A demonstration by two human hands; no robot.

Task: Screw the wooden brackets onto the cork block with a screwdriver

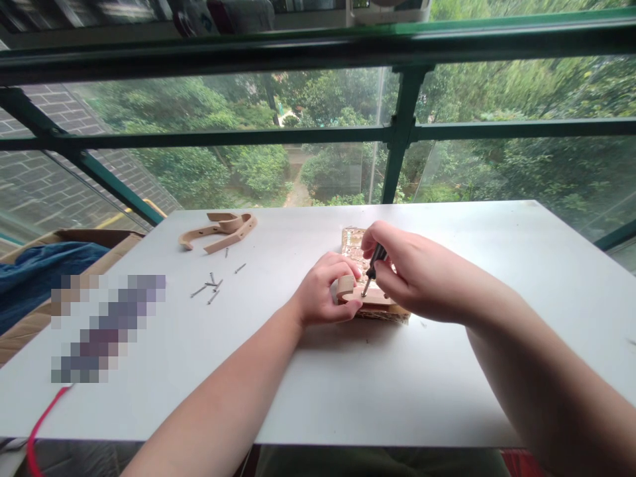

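Observation:
My right hand [402,271] is closed around the black handle of a screwdriver [378,257]. The screwdriver's tip meets a screw [364,295] in a curved wooden hook [372,299], which lies on a rough, light-brown block [354,240]. Fingers and thumb of my left hand [330,291] grip the hook's curled left end from the side. My right hand hides part of the hook and the block's right side.
More curved wooden hooks [231,228] lie at the table's back left, with several loose screws [213,285] in front of them. A pixelated object [109,331] is near the left edge, by a red cord [40,417]. A cardboard box [99,235] with blue cloth stands left of the white table [397,391].

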